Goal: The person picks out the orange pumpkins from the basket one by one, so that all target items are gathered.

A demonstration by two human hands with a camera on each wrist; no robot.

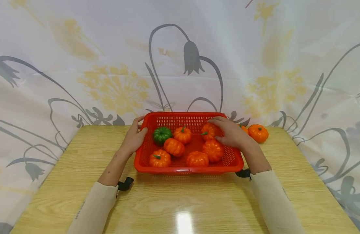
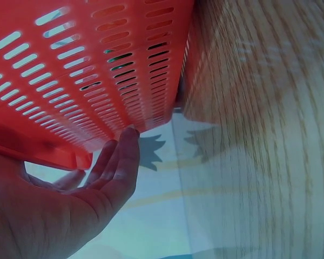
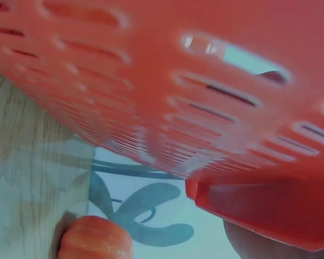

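A red slotted plastic basket [image 1: 184, 169] stands on the table in front of me, with several small orange pumpkins [image 1: 174, 147] and one green pumpkin [image 1: 162, 136] inside. My left hand [image 1: 134, 138] grips its left rim; in the left wrist view, the fingers [image 2: 128, 156] lie along the slotted outer wall. Over the right rim reaches my right hand [image 1: 228, 131], thumb and fingers around an orange pumpkin [image 1: 208, 131] tilted with its stem to the left. Just below the thumb lies another orange pumpkin [image 1: 213, 150]. The right wrist view shows mostly the basket's outer wall [image 3: 151, 70].
To the right of the basket, an orange pumpkin [image 1: 258, 133] sits on the wooden table [image 1: 156, 201], with another partly hidden behind my right hand. A flower-patterned cloth [image 1: 115, 48] hangs behind the table.
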